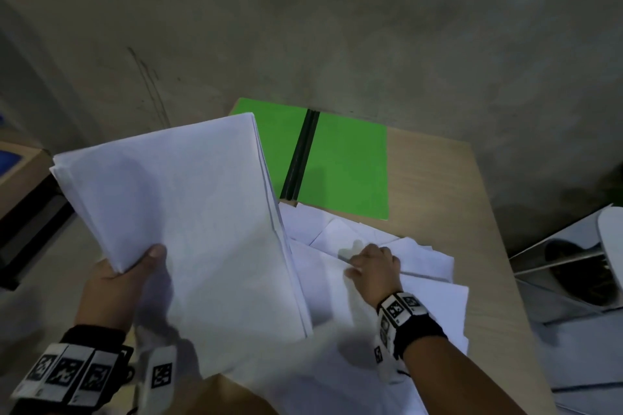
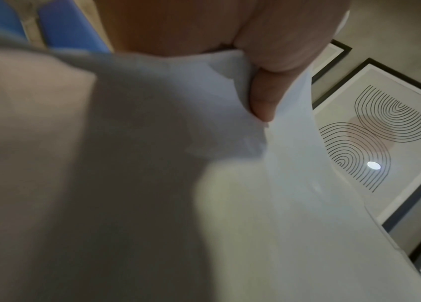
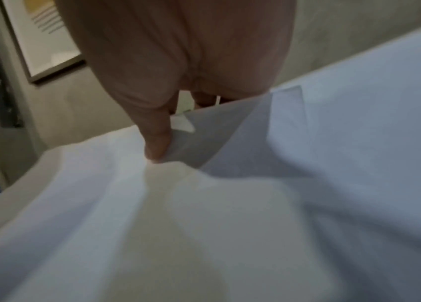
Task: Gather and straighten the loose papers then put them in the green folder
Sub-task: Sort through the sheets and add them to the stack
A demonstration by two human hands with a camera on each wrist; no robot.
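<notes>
While our left hand (image 1: 111, 283) clamps the gathered stack (image 1: 182, 212) aloft by a corner, freeing the surface (image 1: 438, 185), our right hand (image 1: 374, 266) reaches the loose sheets (image 1: 424, 259) lying before the open green folder (image 1: 347, 168). At the left wrist, the thumb (image 2: 266, 96) pins the stack's corner. At the right wrist, the thumb (image 3: 157, 143) pinches a sheet's (image 3: 230, 139) edge to lift it.

- Green folder (image 1: 349, 165) shows bright, flat green on both open leaves, with a dark, near-black spine strip down the middle.
- Stack of papers (image 1: 188, 212) reads plain white with a faint bluish cast; no print visible.
- Loose papers (image 1: 421, 259) near the table's right edge are the same blank white.
- Table (image 1: 438, 178) is pale tan, light wood tone.
- Wrist bands (image 1: 401, 310) carry black-and-white square code patterns on black straps.
- Framed picture (image 2: 385, 139): black frame, pale mat, thin black concentric arches over what may be a pinkish shape; it's blurry.
- Wall (image 1: 303, 27) is dull grey-beige.
</notes>
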